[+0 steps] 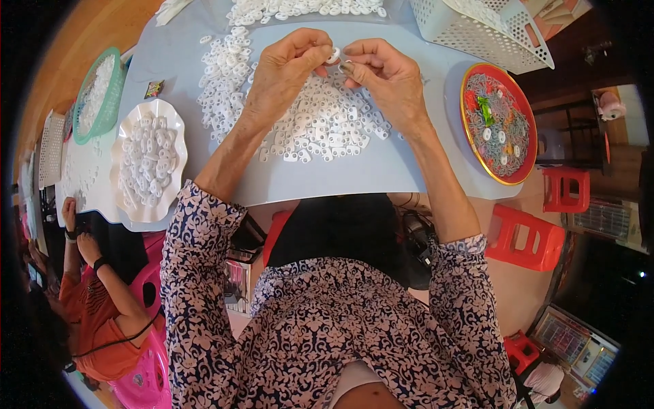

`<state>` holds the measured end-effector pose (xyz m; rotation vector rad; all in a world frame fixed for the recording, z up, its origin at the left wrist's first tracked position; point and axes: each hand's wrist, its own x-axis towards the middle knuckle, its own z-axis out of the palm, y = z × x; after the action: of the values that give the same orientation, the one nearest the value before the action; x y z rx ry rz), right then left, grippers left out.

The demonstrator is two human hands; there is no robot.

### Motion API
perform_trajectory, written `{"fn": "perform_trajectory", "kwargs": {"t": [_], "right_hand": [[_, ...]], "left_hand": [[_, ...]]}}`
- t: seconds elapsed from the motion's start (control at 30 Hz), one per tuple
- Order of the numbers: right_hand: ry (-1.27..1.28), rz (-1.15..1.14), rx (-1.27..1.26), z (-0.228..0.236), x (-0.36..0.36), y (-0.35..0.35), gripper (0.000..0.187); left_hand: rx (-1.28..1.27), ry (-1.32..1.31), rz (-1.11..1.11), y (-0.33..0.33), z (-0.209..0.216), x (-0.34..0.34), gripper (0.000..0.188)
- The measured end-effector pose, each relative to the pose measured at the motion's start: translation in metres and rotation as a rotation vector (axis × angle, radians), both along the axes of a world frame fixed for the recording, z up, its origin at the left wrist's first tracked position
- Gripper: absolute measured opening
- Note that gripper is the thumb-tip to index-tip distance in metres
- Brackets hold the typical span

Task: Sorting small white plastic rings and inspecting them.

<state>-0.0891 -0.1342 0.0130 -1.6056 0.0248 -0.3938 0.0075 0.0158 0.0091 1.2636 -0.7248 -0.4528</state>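
Note:
Both my hands are raised over a pale blue-grey table, close together near its middle. My left hand (294, 65) pinches a small white oval plastic piece (333, 56) between thumb and fingertips. Just beside it, my right hand (387, 78) has its thumb and forefinger closed near the piece; what they hold is too small to make out. Beneath the hands spreads a loose pile of white plastic pieces (320, 126) with round holes. A white scalloped dish (180, 140) of assembled-looking white oval pieces (146, 160) stands to the left.
At the right, a red round tray (466, 123) holds many small grey parts, several white ovals and a green item. A white perforated basket (446, 37) stands far right; a green basket (79, 126) is far left. A person in orange (102, 320) sits left. Red stools (524, 235) stand right.

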Motion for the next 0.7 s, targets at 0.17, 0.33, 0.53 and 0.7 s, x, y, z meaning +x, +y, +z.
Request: {"fn": "perform_trajectory", "kwargs": {"t": [0.17,0.33,0.53,0.7], "right_hand": [[-0.008,-0.01,-0.033,-0.002,0.001,0.0,0.02],[-0.02,-0.004,-0.08,-0.004,0.001,-0.001,0.023],[0.001,-0.006,-0.071,-0.005,0.0,0.001,0.022],[-0.037,-0.032,-0.024,-0.003,0.001,0.002,0.02]], "left_hand": [[0.009,-0.013,-0.009,0.001,0.0,0.0,0.014],[0.071,-0.07,0.024,-0.001,0.003,-0.004,0.013],[0.17,-0.235,0.034,0.001,0.006,-0.004,0.011],[0.188,-0.305,0.102,0.002,0.01,-0.004,0.016]]}}
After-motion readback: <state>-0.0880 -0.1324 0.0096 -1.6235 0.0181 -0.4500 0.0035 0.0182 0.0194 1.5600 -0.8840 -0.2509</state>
